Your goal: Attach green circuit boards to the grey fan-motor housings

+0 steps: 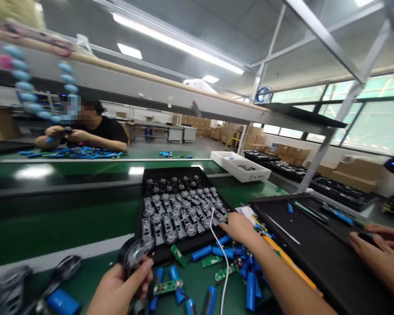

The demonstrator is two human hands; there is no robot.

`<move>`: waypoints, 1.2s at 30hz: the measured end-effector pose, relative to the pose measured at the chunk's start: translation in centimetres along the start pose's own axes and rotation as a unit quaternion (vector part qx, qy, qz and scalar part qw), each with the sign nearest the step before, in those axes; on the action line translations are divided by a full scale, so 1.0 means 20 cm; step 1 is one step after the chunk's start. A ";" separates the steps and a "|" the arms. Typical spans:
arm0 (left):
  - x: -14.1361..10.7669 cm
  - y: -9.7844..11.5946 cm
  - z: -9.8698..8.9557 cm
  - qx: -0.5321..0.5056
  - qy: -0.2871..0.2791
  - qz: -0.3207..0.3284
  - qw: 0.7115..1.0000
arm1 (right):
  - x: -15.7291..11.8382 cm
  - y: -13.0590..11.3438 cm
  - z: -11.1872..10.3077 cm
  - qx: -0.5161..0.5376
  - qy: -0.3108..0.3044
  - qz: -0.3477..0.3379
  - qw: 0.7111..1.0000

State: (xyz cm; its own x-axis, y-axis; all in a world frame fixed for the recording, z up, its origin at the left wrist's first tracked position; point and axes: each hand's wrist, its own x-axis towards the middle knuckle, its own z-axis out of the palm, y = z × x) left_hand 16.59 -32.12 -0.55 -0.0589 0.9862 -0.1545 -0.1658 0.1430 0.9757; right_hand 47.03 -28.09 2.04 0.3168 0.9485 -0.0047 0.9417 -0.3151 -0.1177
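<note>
My left hand point(123, 286) grips a dark round part with a metal centre point(133, 256) at the bottom of the view. My right hand point(239, 227) rests at the corner of a black tray point(144, 227), its fingers apart and nothing visible in them. The tray holds several rows of grey metal-and-plastic parts point(179, 214). A white cable point(225, 267) runs past my right hand. Below both hands lie loose blue cylindrical cells point(202, 253) and green circuit boards point(168, 287) on the green bench point(85, 258).
To the right, a black mat point(315, 245) holds blue-handled tools, and a co-worker's hand point(377, 258) grips something dark. Opposite, a person in a black shirt point(95, 131) handles parts. A white tray point(239, 166) and black trays stand further along, with cartons behind.
</note>
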 end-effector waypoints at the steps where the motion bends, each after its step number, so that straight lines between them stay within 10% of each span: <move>1: -0.02 0.01 0.01 -0.017 -0.007 0.003 1.000 | 0.03 0.01 0.03 -0.006 -0.010 0.009 1.000; 12: -0.08 0.05 0.00 -0.171 -0.076 -0.035 0.982 | -0.11 0.18 -0.04 0.225 0.117 0.011 0.967; 18: -0.08 0.06 0.01 -0.178 -0.090 -0.036 0.979 | -0.35 0.00 -0.09 0.493 0.119 -0.131 0.852; 23: -0.09 0.07 0.00 -0.179 -0.101 -0.029 0.978 | -0.49 -0.33 0.04 0.643 -0.077 -0.212 0.732; 30: -0.09 0.04 -0.01 -0.212 -0.098 -0.039 0.972 | -0.52 -0.50 0.27 0.508 -0.037 -0.303 0.806; 36: -0.11 0.05 0.02 -0.168 -0.117 -0.047 0.978 | -0.53 -0.44 0.24 0.422 0.002 -0.314 0.850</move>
State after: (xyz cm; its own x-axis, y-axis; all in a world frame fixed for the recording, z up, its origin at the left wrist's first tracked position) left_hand 16.91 -34.12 0.81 0.1926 0.9675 -0.1639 -0.4750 0.2381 0.8471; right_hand 34.80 -35.17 -1.67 -0.2178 0.9202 0.3253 0.5092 0.3914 -0.7665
